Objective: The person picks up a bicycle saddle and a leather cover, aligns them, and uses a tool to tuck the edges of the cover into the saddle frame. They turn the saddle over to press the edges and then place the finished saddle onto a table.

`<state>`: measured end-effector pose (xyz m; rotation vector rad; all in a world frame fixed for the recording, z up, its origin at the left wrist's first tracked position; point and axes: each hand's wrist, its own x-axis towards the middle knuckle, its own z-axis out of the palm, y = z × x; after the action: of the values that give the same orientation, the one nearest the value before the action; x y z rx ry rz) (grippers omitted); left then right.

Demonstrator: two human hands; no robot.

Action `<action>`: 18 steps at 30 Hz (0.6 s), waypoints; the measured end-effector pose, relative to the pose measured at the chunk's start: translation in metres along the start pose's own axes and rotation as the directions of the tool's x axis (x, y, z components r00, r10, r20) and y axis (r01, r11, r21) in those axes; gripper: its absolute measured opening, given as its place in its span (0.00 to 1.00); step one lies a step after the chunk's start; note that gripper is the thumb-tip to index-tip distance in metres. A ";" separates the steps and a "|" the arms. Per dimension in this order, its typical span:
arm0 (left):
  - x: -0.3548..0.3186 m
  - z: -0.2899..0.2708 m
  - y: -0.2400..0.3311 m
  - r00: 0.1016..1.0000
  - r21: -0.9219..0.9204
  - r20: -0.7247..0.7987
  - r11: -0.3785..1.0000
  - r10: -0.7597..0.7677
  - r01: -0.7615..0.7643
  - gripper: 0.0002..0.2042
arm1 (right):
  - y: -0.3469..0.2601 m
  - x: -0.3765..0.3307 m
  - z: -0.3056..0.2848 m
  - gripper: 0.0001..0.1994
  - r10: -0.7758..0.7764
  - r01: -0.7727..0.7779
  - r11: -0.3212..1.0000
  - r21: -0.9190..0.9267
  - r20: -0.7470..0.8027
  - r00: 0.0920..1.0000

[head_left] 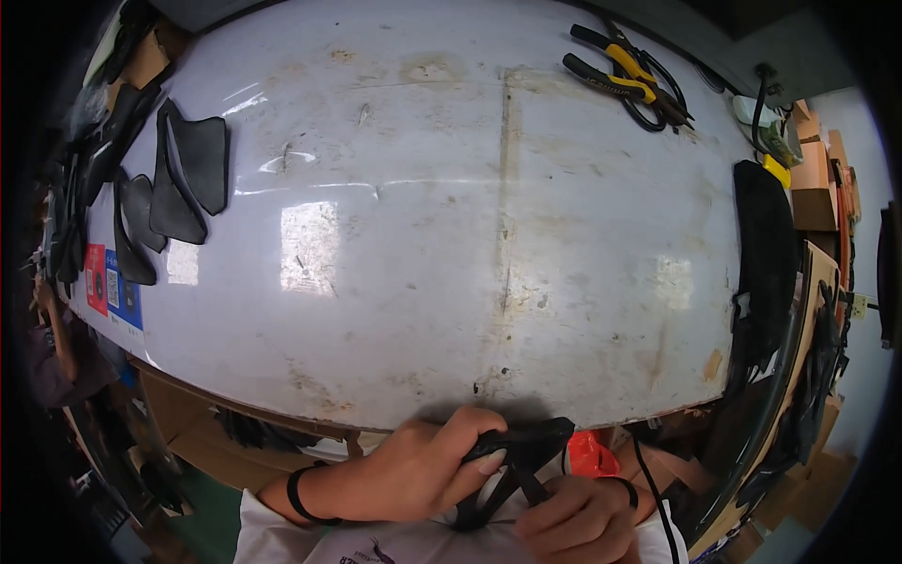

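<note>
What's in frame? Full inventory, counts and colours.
Table: one, white, scuffed and glossy, fills most of the view.
Flat cut pieces: several, black, overlapping at the table's left end; exact count unclear.
Pliers: at least two, black and yellow handles, far right corner of the table.
Padded piece: one, black, long, at the table's right edge.
Cardboard boxes: a few, brown, beyond the right edge.
Red item: one, below the near table edge; kind unclear.
Strapped piece: one, black, held at the near edge.
Left hand: fingers wrapped over the strapped piece, black band on wrist.
Right hand: fingers gripping its straps from below.
</note>
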<state>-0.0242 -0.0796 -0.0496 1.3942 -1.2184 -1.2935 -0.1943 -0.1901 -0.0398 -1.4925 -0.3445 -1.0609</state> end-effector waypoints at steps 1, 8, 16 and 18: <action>0.001 0.000 0.001 1.000 -0.009 0.013 1.000 -0.019 0.020 0.16 | -0.001 -0.005 0.003 0.14 -0.002 0.002 1.000 -0.004 -0.007 1.000; 0.001 0.005 0.000 0.998 0.055 -0.036 0.997 0.058 -0.056 0.16 | 0.012 -0.011 0.029 0.12 0.116 -0.146 0.988 -0.040 -0.421 0.900; 0.001 0.002 0.003 0.995 -0.190 -0.092 0.982 -0.035 0.017 0.08 | -0.018 -0.021 0.034 0.12 0.071 -0.084 0.996 -0.020 -0.363 0.929; 0.006 -0.003 0.009 0.997 -0.187 -0.054 0.982 -0.051 0.040 0.09 | -0.023 -0.019 0.037 0.12 -0.039 -0.042 0.981 -0.191 -0.401 0.915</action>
<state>-0.0221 -0.0872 -0.0414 1.3220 -1.0051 -1.3522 -0.2063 -0.1440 -0.0351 -1.3987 0.0560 -1.4010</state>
